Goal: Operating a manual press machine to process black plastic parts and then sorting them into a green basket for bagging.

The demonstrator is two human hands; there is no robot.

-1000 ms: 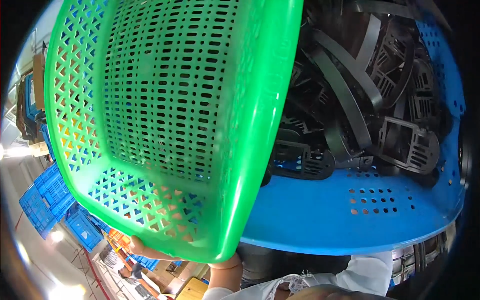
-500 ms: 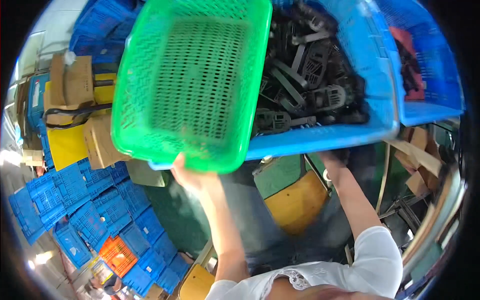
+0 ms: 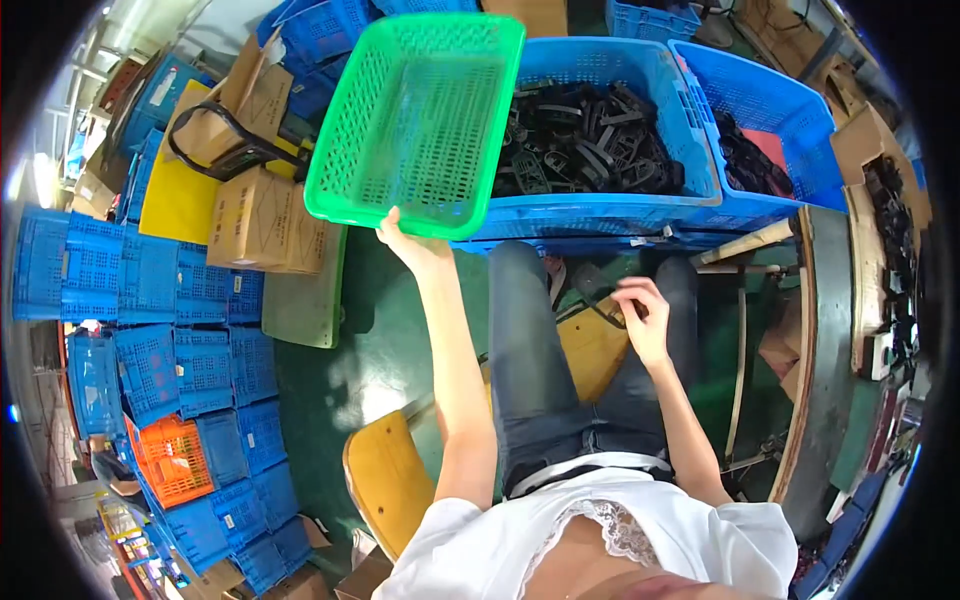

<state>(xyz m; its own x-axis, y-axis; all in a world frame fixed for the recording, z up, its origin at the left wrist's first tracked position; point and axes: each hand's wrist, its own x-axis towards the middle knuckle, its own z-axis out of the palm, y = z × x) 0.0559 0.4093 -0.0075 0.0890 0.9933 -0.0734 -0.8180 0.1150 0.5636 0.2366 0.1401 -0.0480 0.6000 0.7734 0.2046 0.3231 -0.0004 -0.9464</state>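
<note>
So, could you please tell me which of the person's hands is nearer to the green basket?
Left. The left hand grips the near rim of the green basket; the right hand hangs empty above the lap, well clear of it.

Seen from above, a seated person's left hand (image 3: 412, 245) gripped the near rim of an empty green mesh basket (image 3: 420, 120), arm stretched fwd. The basket sat tilted, overlapping the left edge of a blue crate (image 3: 640, 215) filled w/ black plastic parts (image 3: 585, 150). Right hand (image 3: 643, 320) hung loose and empty above the right knee, fingers half curled, touching nothing. A second blue crate (image 3: 800, 140) stood just beside the first, to the right. Cardboard boxes (image 3: 262, 220) lay left of the basket on the green floor (image 3: 385, 350); stacked blue crates (image 3: 150, 300) and one orange crate (image 3: 175, 460) stood further left. The person sat on a yellow wooden chair (image 3: 385, 480).
</note>
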